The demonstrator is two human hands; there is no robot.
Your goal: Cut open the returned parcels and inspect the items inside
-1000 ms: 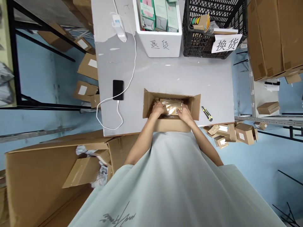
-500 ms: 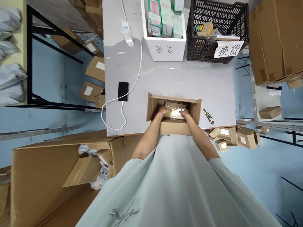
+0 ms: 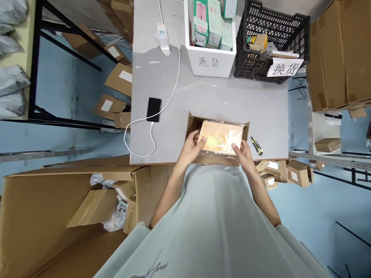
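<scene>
Between my two hands is a flat brown packet in shiny clear wrap (image 3: 222, 136). My left hand (image 3: 191, 148) grips its left end, thumb on top. At the right end my right hand (image 3: 242, 154) holds it the same way, the fingers partly hidden beneath. Under and around the packet stands an open cardboard box (image 3: 214, 159), its inside mostly covered. A yellow and black box cutter (image 3: 256, 146) lies on the table just right of the box.
On the grey table (image 3: 203, 94) lies a black phone (image 3: 153, 109) with a white cable. A white bin (image 3: 213, 63) of green boxes and a black crate (image 3: 261, 71) stand at the back. A large open carton (image 3: 43, 216) is at lower left.
Both hands have raised the wrapped packet from inside the cardboard box to above its opening. The packet now looks larger and nearer. The camera view has shifted slightly.
</scene>
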